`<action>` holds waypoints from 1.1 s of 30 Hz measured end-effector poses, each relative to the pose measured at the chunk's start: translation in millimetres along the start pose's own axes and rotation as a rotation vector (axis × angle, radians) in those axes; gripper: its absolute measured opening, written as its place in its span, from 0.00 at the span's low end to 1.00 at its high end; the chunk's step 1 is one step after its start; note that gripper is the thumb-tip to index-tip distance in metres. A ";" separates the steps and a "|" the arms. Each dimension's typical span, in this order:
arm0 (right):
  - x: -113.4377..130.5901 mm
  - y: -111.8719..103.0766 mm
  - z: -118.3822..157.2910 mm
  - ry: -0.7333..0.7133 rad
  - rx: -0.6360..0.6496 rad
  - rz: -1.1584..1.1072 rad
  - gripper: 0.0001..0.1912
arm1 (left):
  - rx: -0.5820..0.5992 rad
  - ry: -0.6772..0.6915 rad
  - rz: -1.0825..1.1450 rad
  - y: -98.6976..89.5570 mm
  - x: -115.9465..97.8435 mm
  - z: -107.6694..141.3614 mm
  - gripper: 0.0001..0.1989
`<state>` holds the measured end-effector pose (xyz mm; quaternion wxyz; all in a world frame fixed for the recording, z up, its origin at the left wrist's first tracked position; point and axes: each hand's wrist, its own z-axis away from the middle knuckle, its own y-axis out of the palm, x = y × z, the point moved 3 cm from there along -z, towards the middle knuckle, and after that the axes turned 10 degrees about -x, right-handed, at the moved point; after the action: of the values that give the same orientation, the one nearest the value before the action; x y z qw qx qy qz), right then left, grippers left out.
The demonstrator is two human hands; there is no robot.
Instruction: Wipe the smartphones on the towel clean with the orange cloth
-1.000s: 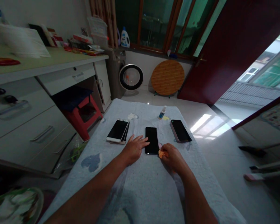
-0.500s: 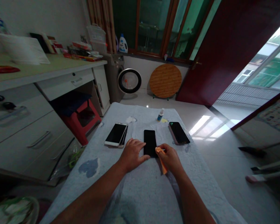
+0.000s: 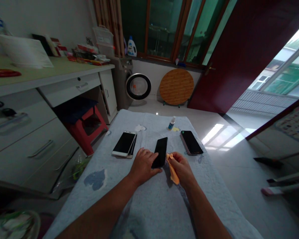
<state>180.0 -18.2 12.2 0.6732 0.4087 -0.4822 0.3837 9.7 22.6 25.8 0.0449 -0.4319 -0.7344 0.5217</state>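
Note:
A black smartphone is tilted up on its side above the blue-grey cloth cover, in the middle. My left hand grips its left and lower edge, fingers and thumb round it. Just right of the phone, my right hand pinches an orange cleaning cloth, which hangs down from the fingers. To the left lies a stack of phones, a white-framed smartphone on top. On the right another stack has a dark-screened phone uppermost. Behind them stands a small spray bottle.
A white desk with drawers runs along the left, a red stool under it. Beyond the covered table are a washing machine with its door open, a round wooden board and a dark red door.
The middle phone has gone from lying flat to tilted, its top swung rightward, with my left hand now holding it. My right hand with the cloth has shifted slightly.

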 end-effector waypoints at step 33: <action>7.3 3.7 -4.5 -0.552 -0.154 0.674 0.11 | 0.087 -0.276 -0.014 2.0 3.6 2.6 0.39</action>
<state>179.9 -11.8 19.0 0.3853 0.2644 -0.7774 0.4211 7.3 23.4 21.7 -0.0343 -0.3486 -0.7133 0.6070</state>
